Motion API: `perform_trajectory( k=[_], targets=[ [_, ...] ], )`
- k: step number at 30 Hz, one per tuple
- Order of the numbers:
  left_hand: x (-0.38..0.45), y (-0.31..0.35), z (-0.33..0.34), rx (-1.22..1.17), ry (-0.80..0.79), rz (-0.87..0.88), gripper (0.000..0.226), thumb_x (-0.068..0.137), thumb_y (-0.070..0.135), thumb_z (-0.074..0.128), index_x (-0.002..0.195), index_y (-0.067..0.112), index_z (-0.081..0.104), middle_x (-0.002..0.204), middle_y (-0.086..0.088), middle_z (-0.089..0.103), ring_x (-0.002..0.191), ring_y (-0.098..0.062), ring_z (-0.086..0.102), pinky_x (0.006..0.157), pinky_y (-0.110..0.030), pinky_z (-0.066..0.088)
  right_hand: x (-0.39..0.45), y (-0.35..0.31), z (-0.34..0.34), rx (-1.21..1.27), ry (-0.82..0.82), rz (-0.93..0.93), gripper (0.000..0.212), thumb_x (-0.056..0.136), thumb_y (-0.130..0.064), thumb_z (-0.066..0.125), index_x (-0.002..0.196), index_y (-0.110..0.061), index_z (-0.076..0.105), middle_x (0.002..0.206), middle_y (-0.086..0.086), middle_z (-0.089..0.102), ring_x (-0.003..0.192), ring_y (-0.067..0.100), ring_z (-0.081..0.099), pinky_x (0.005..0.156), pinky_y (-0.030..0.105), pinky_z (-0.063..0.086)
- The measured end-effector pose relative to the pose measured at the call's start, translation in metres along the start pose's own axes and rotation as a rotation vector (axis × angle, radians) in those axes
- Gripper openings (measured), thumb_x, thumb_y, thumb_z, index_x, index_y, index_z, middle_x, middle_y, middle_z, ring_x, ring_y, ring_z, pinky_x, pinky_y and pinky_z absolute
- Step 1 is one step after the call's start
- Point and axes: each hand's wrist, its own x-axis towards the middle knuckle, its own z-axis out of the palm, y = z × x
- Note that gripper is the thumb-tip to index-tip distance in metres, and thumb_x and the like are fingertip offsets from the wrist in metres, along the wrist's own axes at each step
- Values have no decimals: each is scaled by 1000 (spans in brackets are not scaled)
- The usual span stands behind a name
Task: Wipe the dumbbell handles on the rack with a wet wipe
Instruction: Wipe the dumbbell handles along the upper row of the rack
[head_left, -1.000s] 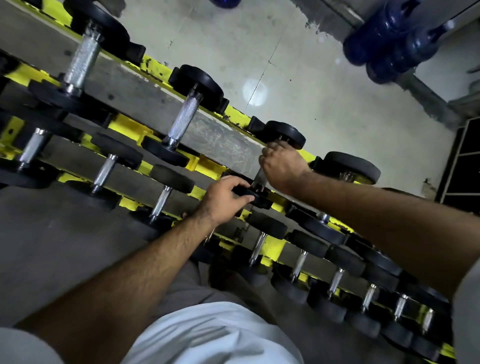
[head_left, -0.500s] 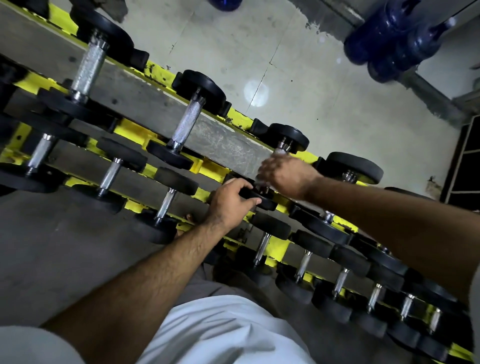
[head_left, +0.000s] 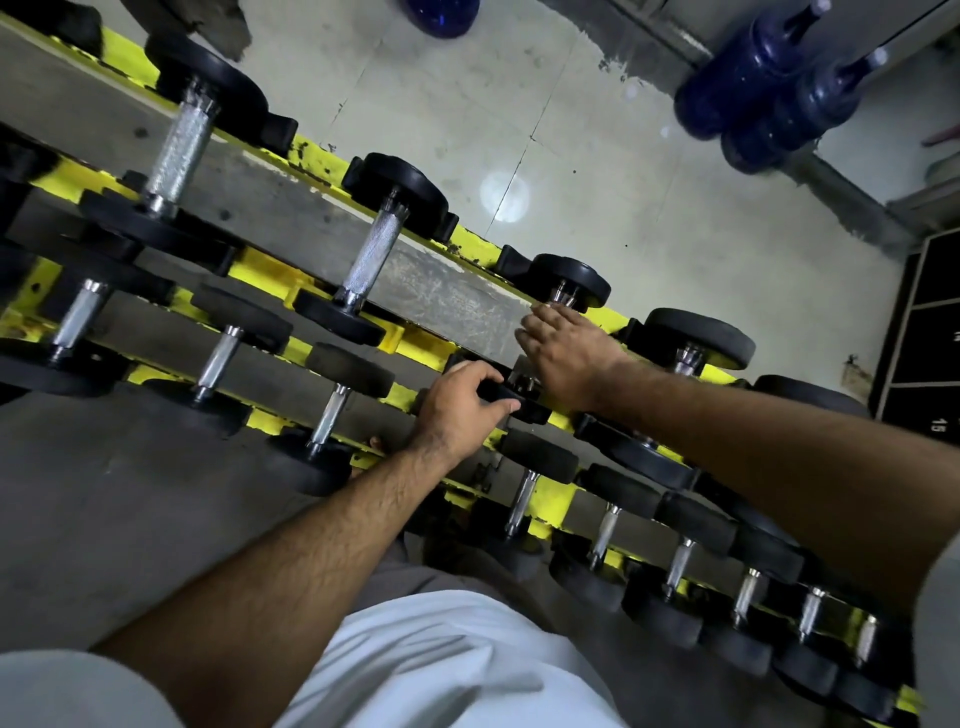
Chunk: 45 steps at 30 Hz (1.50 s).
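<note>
Head view: left hand grips near weight of third top-row dumbbell on the rack, right hand lies on its handle, grip unclear, wipe hidden; judging mid-task, other handles show no sign either way.

The dumbbell handles are bright metal with a rough, knurled, glinting finish; the smaller handles on the lower tier look smoother and satin. The weight heads are matt black, rubbery in look. The rack is painted glossy yellow, chipped and scuffed, with a dull grey, scratched beam. The floor is pale smooth tile with a soft sheen. The blue bottles are glossy translucent plastic. The white garment is soft matt cloth.
</note>
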Motion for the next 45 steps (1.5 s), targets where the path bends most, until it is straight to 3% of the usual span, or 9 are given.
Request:
perform_trajectory(
  k=[4,7,12,16,20,25,31,41,45],
  targets=[
    [0,0,1,-1,-3,7,32,76,34,83,103,23,68,101,12,56,92,-13,60,80,-36,55,2,1,-4,66,48,136,67,104,-49,19,156,-8,24,164,15,19,153,29,12,123,45,8],
    [0,0,-1,-1,1,10,33,76,34,83,103,22,68,100,12,55,89,-14,60,79,-37,55,-1,-8,3,75,80,10,67,100,-48,17,147,-7,44,154,17,39,148,31,26,124,47,13],
    [-1,-1,1,-16,-1,10,32,76,33,83,102,22,68,101,11,56,90,-14,61,79,-36,55,5,3,-4,74,78,107,60,104,-41,22,153,-9,32,162,15,26,151,29,18,123,44,12],
    [1,-3,0,-15,4,13,32,76,33,84,102,22,68,100,11,56,90,-14,60,78,-34,54,-4,1,8,54,80,-96,56,104,-41,26,152,-14,36,160,10,32,151,26,21,125,44,12],
    [-1,-1,2,-7,6,29,32,77,32,83,103,22,67,101,12,55,84,-12,56,73,-29,51,-6,5,15,71,143,63,58,103,-30,30,158,-17,19,166,7,16,154,24,8,125,42,2],
    [0,-4,-1,-23,-10,20,30,78,32,82,102,23,67,100,9,57,82,-13,56,70,-28,49,-9,-2,26,130,115,-242,50,101,-28,48,149,-21,43,157,3,40,148,20,30,124,39,15],
    [4,-11,-2,-24,-6,29,31,76,35,83,102,25,68,103,8,63,80,-10,57,74,-34,55,-6,-4,35,159,219,-141,49,104,-32,38,150,-16,42,157,6,38,150,23,26,125,40,9],
    [10,-22,-10,-71,-95,52,31,81,29,79,109,23,68,113,7,61,106,-13,61,94,-38,54,4,6,31,211,364,-169,36,102,-30,47,134,-21,60,145,2,55,141,22,42,121,39,24],
    [10,-19,-16,-22,-141,41,48,78,30,82,121,18,65,119,7,55,108,-11,56,90,-24,48,-1,4,22,319,433,-189,30,100,-21,49,125,-18,66,131,3,66,124,23,59,104,38,48]
  ],
)
